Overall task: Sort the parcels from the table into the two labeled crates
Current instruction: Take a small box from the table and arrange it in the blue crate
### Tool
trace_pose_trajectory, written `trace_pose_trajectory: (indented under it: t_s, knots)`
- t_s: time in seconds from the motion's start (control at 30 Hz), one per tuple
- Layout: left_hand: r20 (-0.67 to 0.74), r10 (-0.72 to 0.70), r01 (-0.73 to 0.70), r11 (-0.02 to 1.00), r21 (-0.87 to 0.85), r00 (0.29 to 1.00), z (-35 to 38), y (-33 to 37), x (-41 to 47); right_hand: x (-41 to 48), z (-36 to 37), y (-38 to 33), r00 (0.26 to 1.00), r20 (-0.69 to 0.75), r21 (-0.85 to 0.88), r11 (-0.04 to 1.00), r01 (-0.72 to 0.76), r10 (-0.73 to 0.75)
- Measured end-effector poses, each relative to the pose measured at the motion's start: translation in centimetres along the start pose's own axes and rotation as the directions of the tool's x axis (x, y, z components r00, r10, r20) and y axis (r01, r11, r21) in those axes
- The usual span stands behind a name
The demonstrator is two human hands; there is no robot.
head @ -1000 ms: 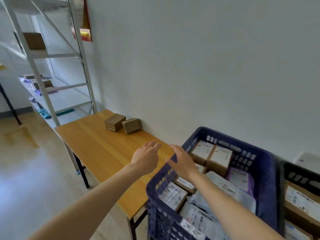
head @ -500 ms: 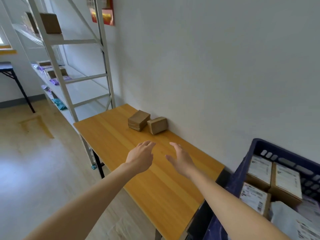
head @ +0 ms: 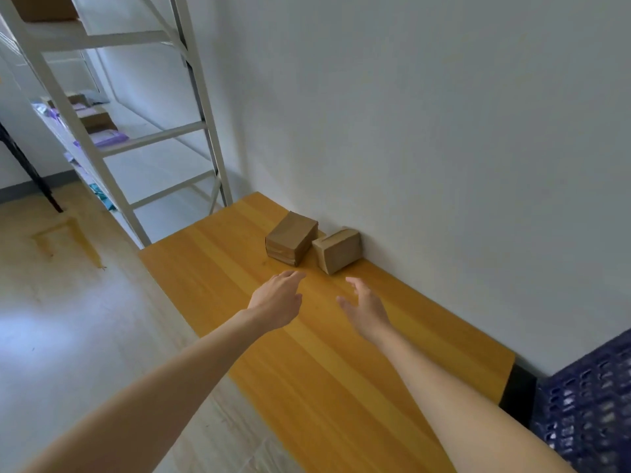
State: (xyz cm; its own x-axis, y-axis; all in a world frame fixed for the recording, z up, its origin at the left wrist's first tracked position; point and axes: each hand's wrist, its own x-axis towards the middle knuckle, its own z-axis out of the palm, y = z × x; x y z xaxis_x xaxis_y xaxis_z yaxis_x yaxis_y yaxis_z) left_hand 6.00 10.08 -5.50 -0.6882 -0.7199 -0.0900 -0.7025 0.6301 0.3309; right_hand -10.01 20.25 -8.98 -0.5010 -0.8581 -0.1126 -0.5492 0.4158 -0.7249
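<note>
Head view: left parcel (head: 290, 238) and right parcel (head: 338, 249) sit just beside each other by the wall on the surface (head: 324, 370), left hand (head: 276, 300) and right hand (head: 363, 307) near them, empty, fingers loose, blue crate (head: 587, 397) at frame edge, so apparently these 2 are left to sort.

From my feed, a white metal shelving rack (head: 203, 117) stands against the plain pale wall (head: 409, 114). On its top shelf sits a brown cardboard box (head: 41, 6), cut off by the frame edge. Its middle shelf holds flat purple packets (head: 111, 138) and a low brown carton (head: 97, 119). Something teal (head: 102, 196), perhaps cloth, lies on the bottom shelf. Left of the rack slants a black metal leg (head: 30, 169); in front of the rack spreads light wood-look flooring (head: 68, 336) with a yellowish patch (head: 65, 240).
</note>
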Motion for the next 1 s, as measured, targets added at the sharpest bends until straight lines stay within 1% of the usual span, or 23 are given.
trace_pose_trajectory:
  t_s: [0.13, 0.27, 0.43, 0.53, 0.67, 0.77, 0.83, 1.0]
  knots:
    - [0.053, 0.004, -0.002, 0.999, -0.036, 0.999, 0.1, -1.7, 4.4, 3.7, 1.0, -0.2, 0.998, -0.009, 0.032, 0.998, -0.054, 0.055]
    - [0.105, 0.039, -0.027, 0.993, -0.112, 0.994, 0.2, -3.5, 8.5, 6.5, 1.7, -0.1, 0.992, -0.041, 0.066, 0.991, -0.114, 0.117]
    - [0.148, 0.045, 0.01, 0.937, -0.35, 0.988, 1.1, -6.0, 14.8, 10.4, 2.9, 0.1, 0.97, -0.083, 0.121, 0.969, -0.217, 0.228]
    - [0.198, 0.09, 0.008, 0.895, -0.447, 0.976, 1.8, -6.8, 19.2, 13.2, 3.5, 0.3, 0.952, -0.134, 0.158, 0.954, -0.255, 0.277]
    - [0.288, 0.098, 0.086, 0.821, -0.564, 0.953, 2.4, -7.1, 24.4, 16.2, 5.1, 0.5, 0.901, -0.173, 0.262, 0.9, -0.348, 0.398]
    - [0.316, 0.161, 0.053, 0.817, -0.574, 0.935, 3.4, -6.8, 27.6, 18.4, 6.5, 0.4, 0.842, -0.174, 0.375, 0.825, -0.422, 0.51]
    - [0.318, 0.176, 0.041, 0.818, -0.574, 0.932, 4.1, -6.6, 29.3, 19.6, 7.2, 0.1, 0.817, -0.164, 0.429, 0.785, -0.446, 0.553]
    - [0.399, 0.133, 0.166, 0.759, -0.63, 0.907, 6.3, -6.0, 33.0, 22.8, 7.0, 0.7, 0.752, -0.184, 0.503, 0.718, -0.481, 0.633]
